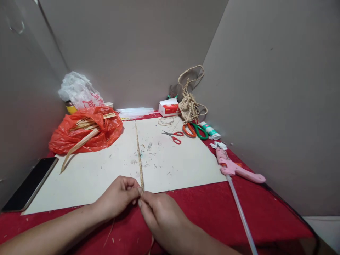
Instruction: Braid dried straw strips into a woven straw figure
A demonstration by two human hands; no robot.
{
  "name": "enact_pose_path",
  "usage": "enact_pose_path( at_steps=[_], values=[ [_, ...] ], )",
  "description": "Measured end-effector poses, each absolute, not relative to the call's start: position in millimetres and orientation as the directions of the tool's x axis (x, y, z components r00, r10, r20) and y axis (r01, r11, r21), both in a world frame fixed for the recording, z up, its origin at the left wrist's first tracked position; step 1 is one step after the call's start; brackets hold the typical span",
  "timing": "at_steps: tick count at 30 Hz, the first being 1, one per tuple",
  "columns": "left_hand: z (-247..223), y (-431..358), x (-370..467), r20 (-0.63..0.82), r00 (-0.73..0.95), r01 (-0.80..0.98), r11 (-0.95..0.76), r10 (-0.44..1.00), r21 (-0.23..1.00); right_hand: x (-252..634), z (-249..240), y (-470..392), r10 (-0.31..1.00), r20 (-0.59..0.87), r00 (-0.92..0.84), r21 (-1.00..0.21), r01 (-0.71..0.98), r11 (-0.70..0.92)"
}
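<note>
A thin tan braided straw cord (139,156) runs away from me across the white board (183,166). Its near end is pinched between the fingertips of my left hand (120,194) and my right hand (163,214), which meet at the board's front edge. Both hands are closed on the braid, fingertips almost touching. Loose thin strands hang below the hands over the red cloth (212,216). How the strands cross between my fingers is hidden.
An orange bag (61,136) of straw strips and a phone (30,182) lie left. Red scissors (175,136), larger scissors (201,131), a rope bundle (189,108) and a small red-white box (170,109) are behind. A pink glue gun (236,168) with a long stick rests right.
</note>
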State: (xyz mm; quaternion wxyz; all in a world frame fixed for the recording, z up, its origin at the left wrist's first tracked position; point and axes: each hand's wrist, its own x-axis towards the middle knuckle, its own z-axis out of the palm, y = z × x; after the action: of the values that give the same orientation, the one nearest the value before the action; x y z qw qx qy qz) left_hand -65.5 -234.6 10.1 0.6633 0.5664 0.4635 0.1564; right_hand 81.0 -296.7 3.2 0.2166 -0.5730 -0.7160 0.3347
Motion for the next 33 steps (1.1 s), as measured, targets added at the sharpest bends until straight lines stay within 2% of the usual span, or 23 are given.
enact_pose_path(
  at_steps=[2, 7, 10, 12, 16, 22, 25, 28, 33],
  values=[
    [12.5, -238.3, -63.5, -0.452, 0.512, 0.274, 0.360, 0.730, 0.892, 76.3, -2.3, -299.4, 0.961, -0.066, -0.270, -0.659, 0.734, 0.161],
    [11.4, -244.8, -63.2, -0.461, 0.485, 0.228, 0.401, 0.743, 0.887, 68.2, -14.6, -300.7, 0.945, -0.092, -0.314, -0.396, 0.882, 0.254],
    [7.7, -244.9, -64.3, -0.464, 0.477, 0.181, 0.433, 0.746, 0.883, 66.4, -18.2, -303.8, 0.926, -0.057, -0.374, -0.342, 0.878, 0.334],
    [6.7, -244.2, -65.5, -0.467, 0.464, 0.186, 0.433, 0.753, 0.882, 68.3, -15.1, -307.9, 0.895, -0.067, -0.442, -0.374, 0.842, 0.388],
    [10.7, -242.8, -68.5, -0.456, 0.455, 0.194, 0.414, 0.765, 0.889, 85.2, 11.7, -308.1, 0.843, -0.089, -0.530, -0.561, 0.726, 0.398],
    [22.6, -238.6, -73.0, -0.434, 0.459, 0.193, 0.390, 0.775, 0.900, 125.7, 58.5, -235.6, 0.978, 0.070, -0.197, -0.749, 0.637, 0.182],
    [20.4, -236.7, -76.7, -0.410, 0.447, 0.178, 0.370, 0.795, 0.912, 134.3, 52.2, -174.8, 0.997, -0.072, -0.035, -0.837, 0.546, -0.041],
    [11.0, -235.0, -80.2, -0.370, 0.467, 0.119, 0.358, 0.803, 0.926, 131.1, 31.2, -117.6, 0.979, -0.180, 0.097, -0.808, 0.552, -0.203],
    [-2.7, -227.3, -83.5, -0.418, 0.485, 0.090, 0.431, 0.768, 0.898, 111.8, 2.2, -46.4, 0.973, -0.165, 0.161, -0.725, 0.649, -0.230]
  ],
)
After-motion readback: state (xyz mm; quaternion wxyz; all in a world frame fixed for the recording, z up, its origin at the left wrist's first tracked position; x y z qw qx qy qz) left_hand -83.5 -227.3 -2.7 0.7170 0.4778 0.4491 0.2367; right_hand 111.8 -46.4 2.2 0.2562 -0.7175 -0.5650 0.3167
